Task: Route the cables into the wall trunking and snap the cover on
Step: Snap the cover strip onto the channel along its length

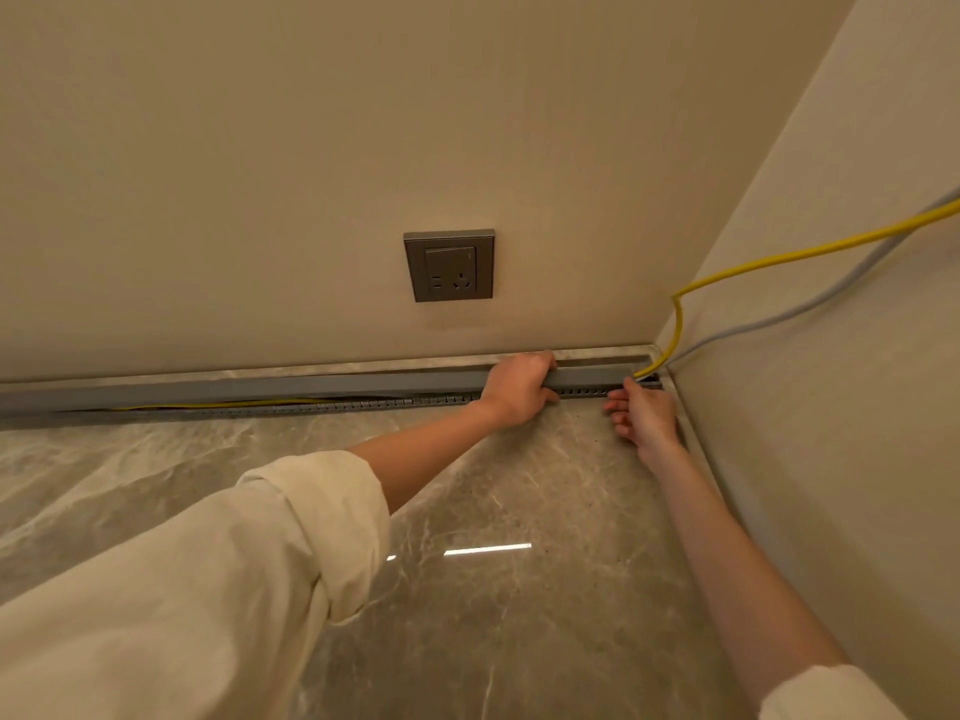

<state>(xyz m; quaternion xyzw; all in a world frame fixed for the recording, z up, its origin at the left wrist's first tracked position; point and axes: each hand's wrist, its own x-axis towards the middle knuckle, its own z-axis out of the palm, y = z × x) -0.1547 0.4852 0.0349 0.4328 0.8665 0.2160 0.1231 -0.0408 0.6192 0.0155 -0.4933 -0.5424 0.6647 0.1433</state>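
A long grey slotted trunking (pixel 332 406) runs along the foot of the wall on the marble floor. Its grey cover (pixel 270 389) lies over it, slightly lifted in the middle, where a yellow cable shows in the gap. My left hand (pixel 519 389) grips the cover near its right end, fingers curled over the top. My right hand (pixel 644 415) is at the trunking's right end in the corner, thumb and forefinger at the spot where the yellow cable (pixel 769 262) and the grey cable (pixel 810 309) enter. Whether it pinches a cable is unclear.
A grey wall socket (pixel 449 266) sits above the trunking. Both cables come in from the upper right along the side wall (pixel 831 381). A stone skirting strip (pixel 363 366) runs behind the trunking. Glossy marble floor (pixel 493 563) spreads toward me.
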